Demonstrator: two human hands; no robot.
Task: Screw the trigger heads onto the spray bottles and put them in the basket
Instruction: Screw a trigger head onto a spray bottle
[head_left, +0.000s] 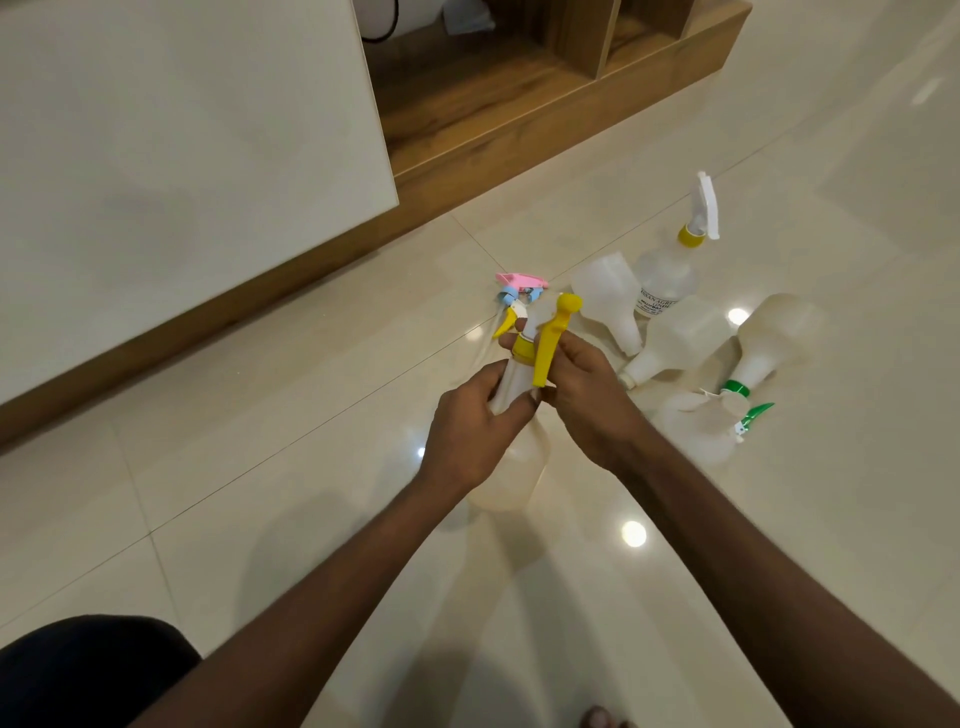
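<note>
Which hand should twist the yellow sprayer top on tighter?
The right hand, probably. Its fingers already sit at the yellow trigger head, by the collar. The left hand is wrapped around the bottle below the neck, so it looks better placed to hold that steady.

A glossy cream tiled floor (649, 597) with thin dark grout lines mirrors round ceiling lights. Along its far edge runs a low wooden cabinet (519, 88) with open compartments. A white panel (182, 130) fronts the cabinet's left part.
</note>
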